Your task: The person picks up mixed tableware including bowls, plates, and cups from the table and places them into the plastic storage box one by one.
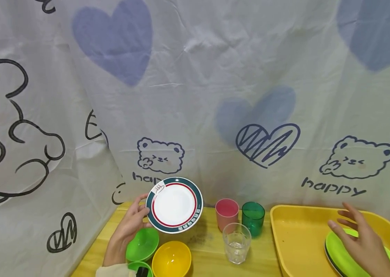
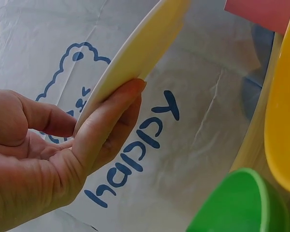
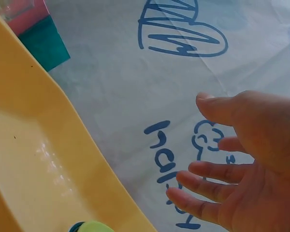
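My left hand [image 1: 132, 220] pinches the left edge of a white plate [image 1: 174, 205] with a dark green rim and a red ring. The plate is tilted up, its face toward the head camera, above the bowls. In the left wrist view the thumb presses one side of the plate [image 2: 135, 58] and the fingers lie behind it. My right hand [image 1: 362, 240] hovers over the yellow tray [image 1: 299, 246] with its fingers apart and nothing in them. Below it, a lime green plate [image 1: 345, 257] lies in the tray, on top of a dark-rimmed plate.
Green bowls [image 1: 143, 246] and a yellow bowl [image 1: 172, 261] stand at the front left of the wooden table [image 1: 205, 254]. A pink cup [image 1: 227, 213], a green cup [image 1: 253, 217] and a clear glass [image 1: 237, 244] stand left of the tray. A printed curtain [image 1: 195, 96] hangs behind.
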Demonstrator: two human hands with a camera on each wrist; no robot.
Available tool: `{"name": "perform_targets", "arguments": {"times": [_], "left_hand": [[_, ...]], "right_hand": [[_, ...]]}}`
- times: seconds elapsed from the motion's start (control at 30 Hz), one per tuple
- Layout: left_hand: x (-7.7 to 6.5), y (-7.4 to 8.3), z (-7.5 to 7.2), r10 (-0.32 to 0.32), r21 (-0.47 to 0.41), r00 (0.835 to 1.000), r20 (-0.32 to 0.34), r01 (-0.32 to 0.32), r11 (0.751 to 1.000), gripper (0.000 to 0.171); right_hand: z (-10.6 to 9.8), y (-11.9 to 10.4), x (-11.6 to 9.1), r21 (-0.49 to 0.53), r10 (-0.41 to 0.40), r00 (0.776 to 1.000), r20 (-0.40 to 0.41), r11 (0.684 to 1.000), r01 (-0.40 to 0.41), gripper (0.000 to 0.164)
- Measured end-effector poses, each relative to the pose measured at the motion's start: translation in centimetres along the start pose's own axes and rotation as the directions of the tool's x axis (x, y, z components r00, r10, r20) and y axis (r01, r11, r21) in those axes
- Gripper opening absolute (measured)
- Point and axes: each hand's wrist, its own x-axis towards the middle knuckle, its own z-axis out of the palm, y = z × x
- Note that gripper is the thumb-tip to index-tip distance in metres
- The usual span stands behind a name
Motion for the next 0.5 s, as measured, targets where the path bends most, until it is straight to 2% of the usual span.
{"name": "perform_targets", "arguments": {"times": [0.27,0.5], "left_hand": [[0.0,0.1,0.7,0.009,0.010,1.000,0.018,-0.009,1.000,0.049],[0.0,0.0,1.1,0.012,0.023,1.000,0.015,-0.012,1.000,0.049]], "right_hand": [[0.4,-0.6,-0.2,0.003,-0.033,0.997,0.063,0.999,0.033,0.093],[0.9,-1.2,-0.5,0.006,-0.055,0.995,0.078,0.998,0.055,0.092]]}}
